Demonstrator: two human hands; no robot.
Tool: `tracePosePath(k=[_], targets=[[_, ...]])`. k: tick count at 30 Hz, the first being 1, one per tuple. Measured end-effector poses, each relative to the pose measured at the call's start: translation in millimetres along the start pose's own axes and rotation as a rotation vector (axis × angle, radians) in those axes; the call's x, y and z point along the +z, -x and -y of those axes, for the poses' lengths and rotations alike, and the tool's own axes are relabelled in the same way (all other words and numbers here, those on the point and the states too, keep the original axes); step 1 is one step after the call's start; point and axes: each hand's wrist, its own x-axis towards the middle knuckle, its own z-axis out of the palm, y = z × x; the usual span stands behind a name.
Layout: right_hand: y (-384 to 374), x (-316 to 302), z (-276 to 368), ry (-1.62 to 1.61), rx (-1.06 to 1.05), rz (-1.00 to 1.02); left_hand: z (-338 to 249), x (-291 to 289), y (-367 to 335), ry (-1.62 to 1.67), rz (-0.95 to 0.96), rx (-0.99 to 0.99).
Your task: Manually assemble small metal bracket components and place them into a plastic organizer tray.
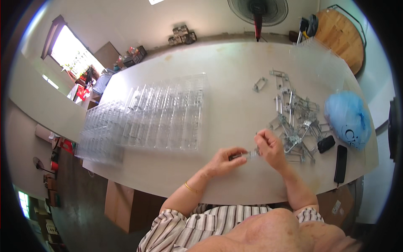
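My left hand (226, 161) is closed around a small metal bracket (252, 154), holding it just above the table in front of me. Against the other end of the bracket, my right hand (270, 148) is curled with its fingers pressed together; what it pinches is hidden. Just beyond and to the right of that hand lies a loose pile of metal brackets (294, 135) with rods and plates, tangled together. One single bracket (260, 84) lies apart at the far side of the pile.
Clear plastic compartment trays (163, 113) cover the table's left part. To the right are a tied blue plastic bag (348, 119), a small black pouch (325, 144) and a long black case (341, 164). A fan (258, 19) stands behind the white table (226, 63).
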Motion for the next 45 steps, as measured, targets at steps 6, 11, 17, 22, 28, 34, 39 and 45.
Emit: tracePosePath(k=[6, 11, 17, 22, 28, 34, 39, 45], targets=[[-16, -4, 19, -0.106, 0.091, 0.028, -14, -22, -9, 0.374, -0.103, -0.044], [-10, 2, 11, -0.107, 0.146, 0.11, -9, -17, -12, 0.506, -0.152, 0.014], [-2, 4, 10, 0.039, 0.14, 0.182, -3, -13, -8, 0.475, -0.135, 0.014], [-7, 2, 11, 0.107, 0.16, 0.191, -3, -16, -11, 0.434, -0.131, 0.039], [-6, 10, 10, 0.014, 0.177, 0.182, -9, -18, -2, 0.274, -0.233, 0.032], [-3, 3, 5, -0.002, 0.188, 0.231, 5, -14, -7, 0.306, -0.187, 0.08], [-8, 1, 11, -0.152, 0.277, 0.26, -3, -13, -3, 0.178, -0.097, 0.074], [-13, -4, 8, -0.396, 0.375, 0.373, -7, -15, -6, 0.173, -0.071, 0.063]])
